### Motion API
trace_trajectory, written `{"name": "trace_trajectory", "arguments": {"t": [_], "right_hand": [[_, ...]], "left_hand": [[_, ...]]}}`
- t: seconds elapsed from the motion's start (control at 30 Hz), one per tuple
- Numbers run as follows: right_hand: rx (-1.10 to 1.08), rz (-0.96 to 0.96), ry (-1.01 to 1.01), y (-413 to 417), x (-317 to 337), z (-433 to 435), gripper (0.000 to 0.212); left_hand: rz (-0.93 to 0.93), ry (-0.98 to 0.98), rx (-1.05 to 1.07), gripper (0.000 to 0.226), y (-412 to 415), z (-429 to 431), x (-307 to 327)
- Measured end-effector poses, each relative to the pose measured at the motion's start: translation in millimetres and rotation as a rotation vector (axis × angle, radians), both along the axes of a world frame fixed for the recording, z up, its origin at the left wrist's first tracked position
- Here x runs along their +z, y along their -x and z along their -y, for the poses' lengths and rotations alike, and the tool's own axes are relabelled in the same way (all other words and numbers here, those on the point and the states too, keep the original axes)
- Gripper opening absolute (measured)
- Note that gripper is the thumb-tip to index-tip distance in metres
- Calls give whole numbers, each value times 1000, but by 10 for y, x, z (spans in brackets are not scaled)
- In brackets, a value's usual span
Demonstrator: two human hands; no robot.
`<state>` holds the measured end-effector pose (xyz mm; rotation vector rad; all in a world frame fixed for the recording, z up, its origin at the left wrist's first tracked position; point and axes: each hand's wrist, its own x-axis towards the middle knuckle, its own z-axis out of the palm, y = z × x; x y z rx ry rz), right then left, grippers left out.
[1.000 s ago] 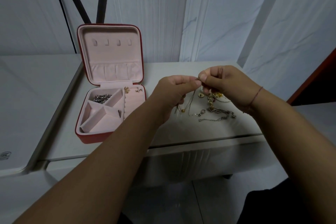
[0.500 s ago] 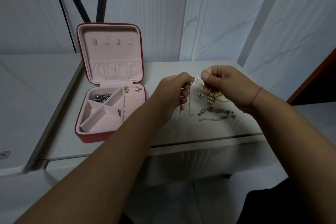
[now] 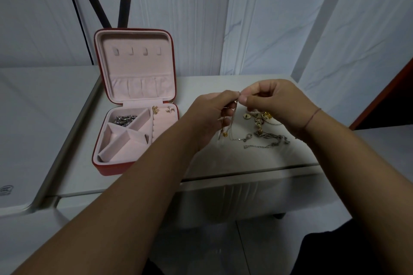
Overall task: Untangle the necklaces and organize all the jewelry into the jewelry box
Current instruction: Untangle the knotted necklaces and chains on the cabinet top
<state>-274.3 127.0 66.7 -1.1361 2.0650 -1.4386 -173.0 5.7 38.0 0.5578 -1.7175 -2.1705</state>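
Head view: left hand and right hand pinch one fine necklace centre-right of frame; its strands hang vertically to the table; the open jewelry box lies leftward, nearer the left hand.

Above the bench, my left hand and right hand meet, fingers curled, both pinching one thin chain.
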Motion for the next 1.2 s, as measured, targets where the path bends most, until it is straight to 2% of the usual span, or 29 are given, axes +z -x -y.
{"name": "trace_trajectory", "arguments": {"t": [0.17, 0.4, 0.57, 0.73, 0.87, 0.93, 1.03, 1.2], "right_hand": [[-30, 35, 41, 43, -5, -2, 4], [-54, 69, -3, 35, -7, 7, 9], [-66, 83, -2, 35, -11, 9, 1], [-65, 115, -32, 33, -20, 25, 8], [-99, 323, 15, 58, -19, 64, 16], [-119, 454, 55, 73, -15, 70, 15], [-102, 627, 106, 120, -2, 46, 15], [-35, 815, 205, 179, 40, -7, 18]], "left_hand": [[23, 36, -26, 14, -26, 2, 4], [30, 109, -4, 13, -37, -3, -24], [25, 148, 5, 10, -34, 15, -36], [39, 138, -12, 14, -28, 27, -31], [16, -84, -138, 28, -24, 22, 22], [8, -134, -162, 33, -24, 26, 24], [34, -107, -166, 39, -23, 46, 2], [160, -48, -82, 25, -29, 81, -42]]}}
